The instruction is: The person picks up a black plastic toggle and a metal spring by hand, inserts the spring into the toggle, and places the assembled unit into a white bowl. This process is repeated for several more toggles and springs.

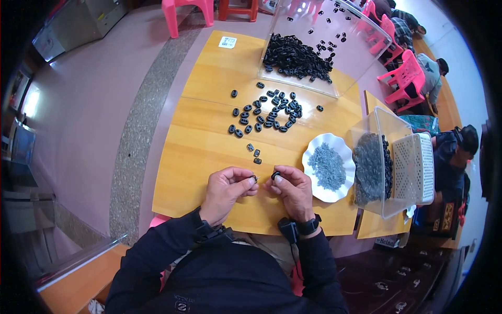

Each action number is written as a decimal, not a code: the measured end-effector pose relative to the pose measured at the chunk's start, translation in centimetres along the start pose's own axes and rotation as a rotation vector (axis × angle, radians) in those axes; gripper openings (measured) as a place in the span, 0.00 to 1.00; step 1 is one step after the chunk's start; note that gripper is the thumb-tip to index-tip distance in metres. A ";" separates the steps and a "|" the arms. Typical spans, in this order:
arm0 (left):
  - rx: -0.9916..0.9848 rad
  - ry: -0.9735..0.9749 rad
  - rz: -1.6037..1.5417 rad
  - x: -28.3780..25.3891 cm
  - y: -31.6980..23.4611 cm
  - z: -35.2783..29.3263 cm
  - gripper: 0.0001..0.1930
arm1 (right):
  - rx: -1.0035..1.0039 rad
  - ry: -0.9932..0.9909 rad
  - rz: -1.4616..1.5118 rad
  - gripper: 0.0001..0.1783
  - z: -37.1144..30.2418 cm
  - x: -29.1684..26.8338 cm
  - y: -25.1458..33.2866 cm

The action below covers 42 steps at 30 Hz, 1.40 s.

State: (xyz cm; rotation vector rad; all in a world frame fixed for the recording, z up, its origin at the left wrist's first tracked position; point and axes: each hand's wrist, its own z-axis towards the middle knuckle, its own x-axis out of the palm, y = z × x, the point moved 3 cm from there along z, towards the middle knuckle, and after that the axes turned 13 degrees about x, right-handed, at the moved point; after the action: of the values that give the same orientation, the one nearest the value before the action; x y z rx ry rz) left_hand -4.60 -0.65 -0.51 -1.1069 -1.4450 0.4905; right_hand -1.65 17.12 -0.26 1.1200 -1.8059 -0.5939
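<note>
**A black piece (275,175) and a small dark part (254,179) held over the near side of a yellow wooden desk (201,141)**

The black piece sits between the thumb and fingers of the person's right hand (294,189), which is pinched closed on it. The left hand (225,192) is likewise clamped on the small dark part, mostly covered by the fingertips; its exact shape cannot be made out. The two hands face each other, near but apart. Dark bands (308,226) circle both wrists, below dark sleeves.

Just beyond the hands, three small dark parts (257,153) lie in a short line on the desk. Farther out is a loose scatter of black oval pieces (275,124), many showing two holes. Beside the right hand stands a white plate with a wavy rim (330,195), heaped with tiny grey bits (327,166).

At the far end, a large clear box (334,94) holds a dense pile of black pieces (295,56). To the right of the plate, a clear bin (386,206) contains more dark pieces (368,162); a white perforated basket (415,170) is at its right side.

Beyond, on the right, other people (454,152) sit along another surface, some on pink plastic chairs (408,76).
</note>
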 end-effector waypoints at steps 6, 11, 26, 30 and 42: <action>-0.015 0.006 -0.012 0.1 0.1 -0.1 0.08 | -0.019 0.071 -0.052 0.11 -0.1 0.1 0.3; -0.012 0.014 -0.009 0.0 0.1 0.0 0.08 | -0.080 0.075 -0.123 0.09 0.0 0.0 0.3; -0.031 -0.012 -0.047 -0.2 -0.1 0.2 0.10 | -0.039 -0.036 -0.223 0.12 0.0 -0.2 0.2; -0.034 -0.009 -0.047 -0.2 0.0 0.2 0.10 | 0.027 -0.002 -0.239 0.12 0.2 -0.9 -0.1; -0.044 0.005 -0.024 -0.1 0.1 0.2 0.10 | 0.049 0.037 -0.186 0.13 0.1 -0.6 -0.3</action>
State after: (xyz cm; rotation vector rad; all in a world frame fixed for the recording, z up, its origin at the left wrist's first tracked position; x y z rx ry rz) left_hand -4.75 -0.63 -0.72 -1.1235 -1.4692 0.4409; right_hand -1.48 17.45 -0.81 1.3344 -1.7040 -0.6355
